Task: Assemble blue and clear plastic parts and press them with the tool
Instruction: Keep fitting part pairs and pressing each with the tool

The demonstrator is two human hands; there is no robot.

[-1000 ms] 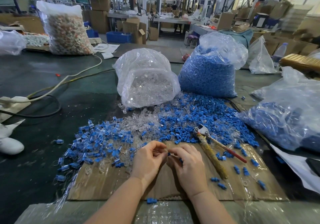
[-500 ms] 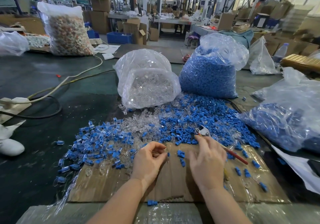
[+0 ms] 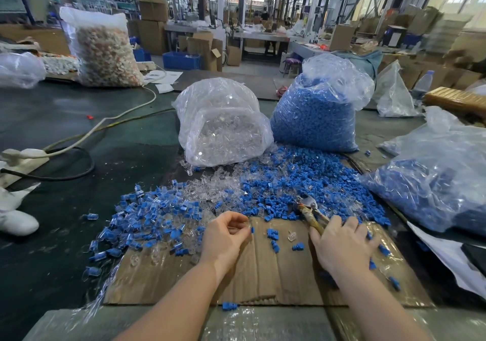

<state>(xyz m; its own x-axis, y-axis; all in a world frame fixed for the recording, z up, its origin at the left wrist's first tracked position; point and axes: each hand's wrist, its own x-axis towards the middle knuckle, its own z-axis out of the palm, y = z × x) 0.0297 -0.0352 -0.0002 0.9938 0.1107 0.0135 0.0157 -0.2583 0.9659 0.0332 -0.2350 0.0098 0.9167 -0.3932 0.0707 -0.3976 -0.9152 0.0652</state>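
My left hand [image 3: 226, 235] pinches a small clear part with a blue tip [image 3: 252, 229] just above the cardboard sheet [image 3: 263, 269]. My right hand [image 3: 342, 246] lies over the handles of the pliers-like pressing tool [image 3: 310, 209] and its fingers curl round them. The tool's metal jaws point away from me into the loose blue parts [image 3: 302, 182]. Loose clear parts [image 3: 210, 188] lie mixed in the middle of the heap. Joined blue-and-clear pieces [image 3: 142, 217] are spread at the left. A few single blue parts [image 3: 273, 238] lie on the cardboard between my hands.
A bag of clear parts [image 3: 223, 130] and a bag of blue parts [image 3: 318, 109] stand behind the heap. Another bag with blue pieces [image 3: 434, 182] lies at the right. Cables [image 3: 79, 140] cross the dark table at the left.
My right hand has left my left hand, moved right and closed over the tool's handles. My left hand has stayed in place with the small part.
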